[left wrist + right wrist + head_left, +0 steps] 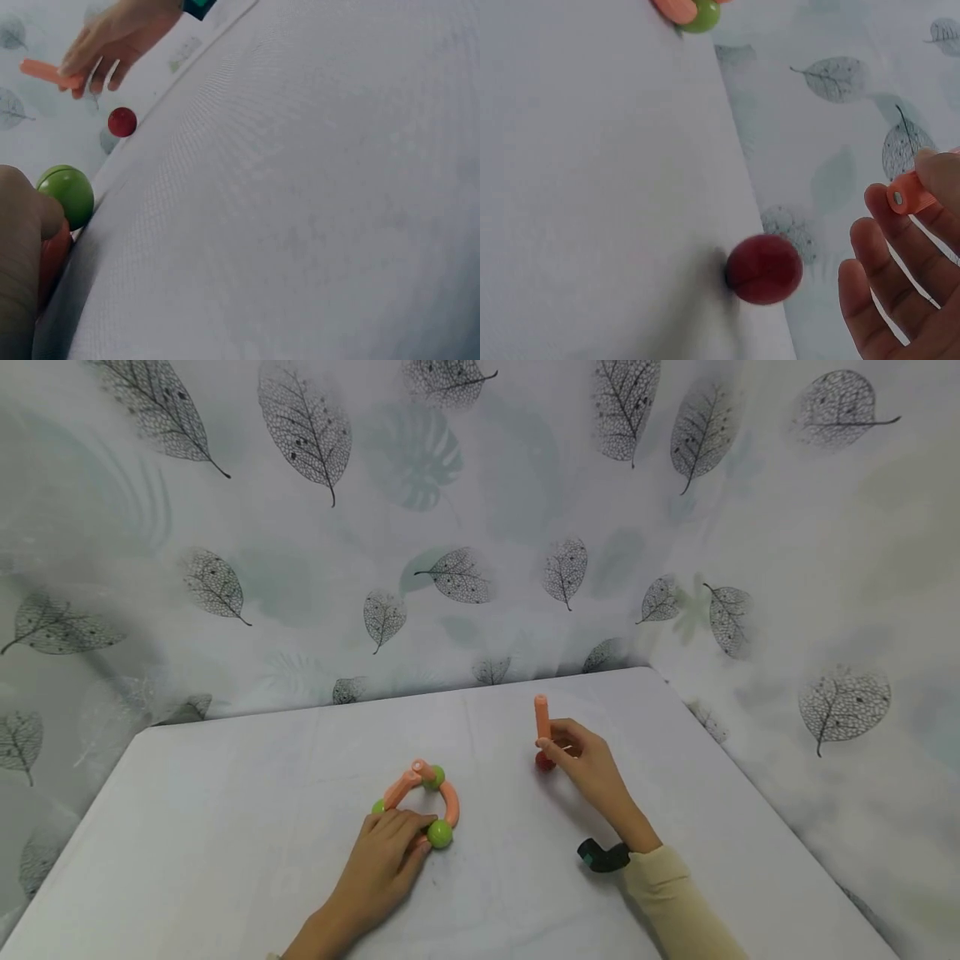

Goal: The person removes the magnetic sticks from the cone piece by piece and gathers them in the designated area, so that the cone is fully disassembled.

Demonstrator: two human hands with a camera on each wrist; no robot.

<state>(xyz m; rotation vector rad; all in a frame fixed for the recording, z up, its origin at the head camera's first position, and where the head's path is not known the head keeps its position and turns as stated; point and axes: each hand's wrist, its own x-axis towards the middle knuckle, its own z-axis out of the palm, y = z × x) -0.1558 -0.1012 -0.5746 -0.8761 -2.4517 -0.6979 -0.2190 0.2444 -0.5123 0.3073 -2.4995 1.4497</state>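
Observation:
My right hand (588, 766) pinches a straight orange toy rod (542, 718) between thumb and fingers, above the table. A small silvery disc shows in the end of that rod (909, 195) in the right wrist view. Just below sits a red ball (765, 269) on the cloth, apart from the rod. My left hand (381, 870) holds the near side of a ring built of curved orange rods (451, 802) and green balls (439, 834). At the ring's far side a short orange piece (423, 769) points up. My left fingers hide part of the ring's near left.
A white cloth covers the table (225, 827). Behind it and to the right hangs a leaf-patterned curtain (480, 527). A dark strap with a camera (602, 856) is on my right wrist.

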